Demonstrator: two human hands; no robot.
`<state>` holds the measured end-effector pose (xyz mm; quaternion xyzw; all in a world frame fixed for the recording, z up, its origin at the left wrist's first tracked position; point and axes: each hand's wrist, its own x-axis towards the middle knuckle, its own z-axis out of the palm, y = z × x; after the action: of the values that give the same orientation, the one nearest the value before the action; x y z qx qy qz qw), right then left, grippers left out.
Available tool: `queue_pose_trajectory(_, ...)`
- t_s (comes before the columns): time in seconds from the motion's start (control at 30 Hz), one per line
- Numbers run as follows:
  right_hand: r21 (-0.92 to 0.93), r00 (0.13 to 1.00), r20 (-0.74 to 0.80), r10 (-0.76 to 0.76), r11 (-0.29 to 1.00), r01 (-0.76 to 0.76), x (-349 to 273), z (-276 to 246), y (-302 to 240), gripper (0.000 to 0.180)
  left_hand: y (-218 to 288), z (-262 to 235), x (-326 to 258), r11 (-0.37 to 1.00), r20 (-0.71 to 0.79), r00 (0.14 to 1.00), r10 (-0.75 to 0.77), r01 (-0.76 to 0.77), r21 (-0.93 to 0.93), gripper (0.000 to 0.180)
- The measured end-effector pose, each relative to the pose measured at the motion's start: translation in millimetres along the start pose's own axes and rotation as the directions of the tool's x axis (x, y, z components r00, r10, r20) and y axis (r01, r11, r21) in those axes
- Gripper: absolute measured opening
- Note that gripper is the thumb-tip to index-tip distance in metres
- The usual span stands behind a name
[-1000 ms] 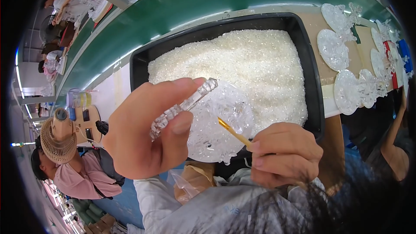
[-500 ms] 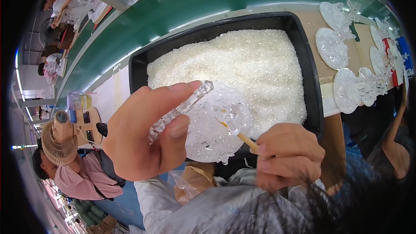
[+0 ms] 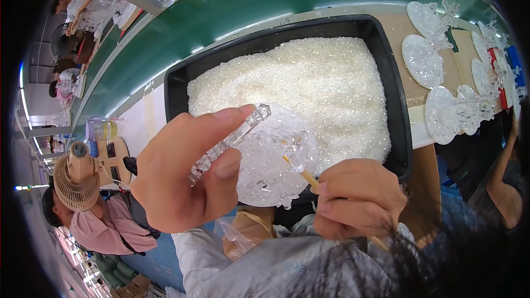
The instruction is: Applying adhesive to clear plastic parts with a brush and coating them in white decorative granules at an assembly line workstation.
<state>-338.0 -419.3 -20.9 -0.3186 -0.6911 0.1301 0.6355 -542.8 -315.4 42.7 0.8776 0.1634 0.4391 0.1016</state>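
My left hand (image 3: 179,174) grips a clear, crystal-like ornament (image 3: 262,171) between thumb and bent fingers. A faceted bar of it passes between the fingertips, and a broad round disc with clear raised shapes lies behind. From the right, my right hand (image 3: 361,198) pinches a thin tan wooden stick (image 3: 309,179) with a yellow tip. The tip meets the clear raised part near the disc's middle; whether it is a brush I cannot tell. Both hands are above the near side of a black tray (image 3: 395,88).
White glittering granules (image 3: 298,77) fill the tray. Several clear disc-based ornaments (image 3: 422,60) stand on the board at right. A beige fan (image 3: 76,179) is at left, near a seated person in pink (image 3: 105,223). Another person's arm (image 3: 499,187) shows at far right.
My right hand has shifted slightly left, closer to the ornament, and more of the stick's back end shows below it. My left hand and the ornament have barely moved.
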Motion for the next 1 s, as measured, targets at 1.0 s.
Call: queue_pose_trajectory(1.0, 0.089, 0.99, -0.058, -0.132, 0.986, 0.137, 5, 8, 6, 0.022, 21, -5, 6, 0.952, 0.068, 0.954, -0.294, 0.285, 0.111, 0.035)
